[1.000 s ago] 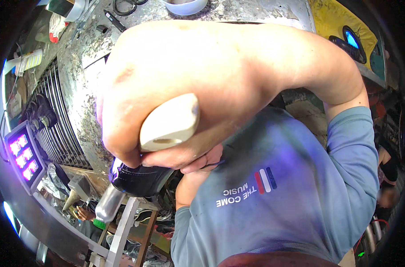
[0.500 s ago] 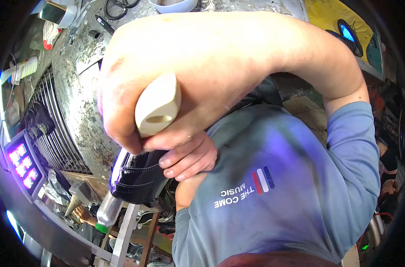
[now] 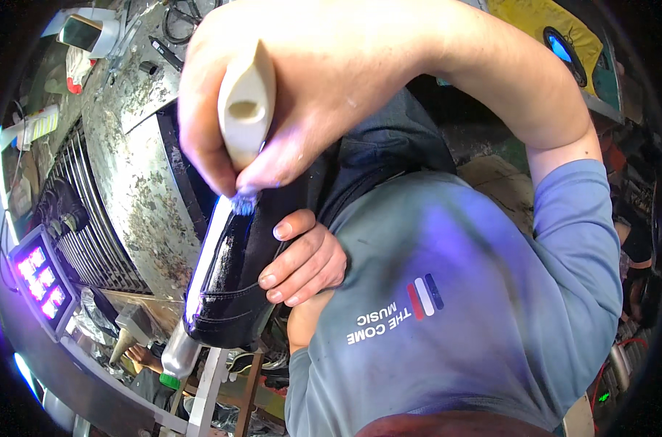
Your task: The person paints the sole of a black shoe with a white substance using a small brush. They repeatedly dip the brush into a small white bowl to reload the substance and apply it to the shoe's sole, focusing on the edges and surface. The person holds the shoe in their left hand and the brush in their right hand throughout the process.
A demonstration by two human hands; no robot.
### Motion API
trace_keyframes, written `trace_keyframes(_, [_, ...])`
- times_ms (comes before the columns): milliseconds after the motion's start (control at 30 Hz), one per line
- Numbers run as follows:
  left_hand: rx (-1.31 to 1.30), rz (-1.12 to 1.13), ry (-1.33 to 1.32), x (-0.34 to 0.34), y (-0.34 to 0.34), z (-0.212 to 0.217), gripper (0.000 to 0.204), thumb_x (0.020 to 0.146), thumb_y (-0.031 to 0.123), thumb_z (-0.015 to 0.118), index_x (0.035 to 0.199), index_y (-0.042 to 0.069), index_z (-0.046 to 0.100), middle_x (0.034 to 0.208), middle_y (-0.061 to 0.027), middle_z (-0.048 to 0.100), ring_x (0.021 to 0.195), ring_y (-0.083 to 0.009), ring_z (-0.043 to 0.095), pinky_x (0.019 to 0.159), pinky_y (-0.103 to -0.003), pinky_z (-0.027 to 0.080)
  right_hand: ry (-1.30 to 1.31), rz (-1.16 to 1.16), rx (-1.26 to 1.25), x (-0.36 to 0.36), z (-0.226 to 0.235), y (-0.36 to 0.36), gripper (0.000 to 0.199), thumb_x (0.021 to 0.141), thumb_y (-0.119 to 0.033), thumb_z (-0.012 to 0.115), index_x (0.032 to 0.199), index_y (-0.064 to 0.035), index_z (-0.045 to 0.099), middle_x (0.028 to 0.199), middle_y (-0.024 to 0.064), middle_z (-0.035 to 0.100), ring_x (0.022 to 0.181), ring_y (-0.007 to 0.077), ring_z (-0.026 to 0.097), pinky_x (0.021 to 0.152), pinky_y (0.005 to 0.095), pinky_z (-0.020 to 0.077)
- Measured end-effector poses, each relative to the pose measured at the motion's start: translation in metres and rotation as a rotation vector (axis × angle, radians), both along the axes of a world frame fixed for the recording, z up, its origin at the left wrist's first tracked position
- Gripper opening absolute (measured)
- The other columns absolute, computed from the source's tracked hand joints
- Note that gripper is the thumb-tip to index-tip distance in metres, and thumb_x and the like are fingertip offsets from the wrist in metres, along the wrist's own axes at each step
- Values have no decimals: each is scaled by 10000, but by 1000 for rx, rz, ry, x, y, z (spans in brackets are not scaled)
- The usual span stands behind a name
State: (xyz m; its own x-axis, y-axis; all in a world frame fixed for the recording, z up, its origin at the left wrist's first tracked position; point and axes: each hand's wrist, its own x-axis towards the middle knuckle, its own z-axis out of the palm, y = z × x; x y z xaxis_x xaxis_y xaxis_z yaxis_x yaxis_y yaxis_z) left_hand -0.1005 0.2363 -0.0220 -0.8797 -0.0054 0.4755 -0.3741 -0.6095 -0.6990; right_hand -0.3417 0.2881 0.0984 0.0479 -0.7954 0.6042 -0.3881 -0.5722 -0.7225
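My right hand (image 3: pixel 272 138) holds a brush (image 3: pixel 245 116) with a pale cream handle that has an oval hole in it. Its bristles (image 3: pixel 243 203) touch the upper of a black leather shoe (image 3: pixel 232 269). The shoe's surface is glossy there, with stitched lines across it and a bright white strip of light along its left edge. My left hand (image 3: pixel 306 264) grips the shoe from the right side, fingers curled over it, the palm hidden. Part of the shoe's far end lies behind my right hand.
A clear bottle with a green cap (image 3: pixel 179 355) lies beyond the shoe's lower end. At left are a lit purple lamp panel (image 3: pixel 45 282) and a metal grille (image 3: pixel 90 211) beside a stained metal surface (image 3: pixel 152 160). Another person's hand (image 3: pixel 143 357) shows at lower left.
My right hand has moved up, away from my left hand, and the brush has turned more upright. Bristles and more of the shoe's glossy upper now show.
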Motion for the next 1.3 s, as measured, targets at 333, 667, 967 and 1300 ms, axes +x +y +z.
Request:
trace_keyframes(333, [-647,52,-605,53,-77,21,394,1021,164,484,1332,-65,405,805,-88,628,597,-210,655,497,-329,529,-104,-189,371,-23,8,20,225,867,-206,744,1014,-36,752,905,82,751,809,162,700,724,280,546])
trace_keyframes(667, [-2403,168,-1311,120,-251,111,653,839,290,784,1329,-38,502,1187,-144,666,1045,-288,683,945,-423,549,-98,-301,307,-34,-20,24,209,794,-116,775,954,15,743,896,122,721,831,201,687,750,308,535])
trace_keyframes(967, [-3013,91,-1754,80,-450,127,810,777,349,857,1335,-120,502,1173,-149,662,1068,-219,634,950,-324,479,-251,-425,410,-42,-29,36,230,842,-138,777,1005,21,745,955,89,740,902,151,693,810,266,546])
trace_keyframes(1300, [-3532,372,-2160,20,-675,12,932,686,535,849,1324,-86,574,1323,-274,609,1229,-393,584,1080,-416,427,-310,-620,521,-50,-25,36,269,815,-157,794,1007,25,745,951,109,740,902,164,696,827,284,542])
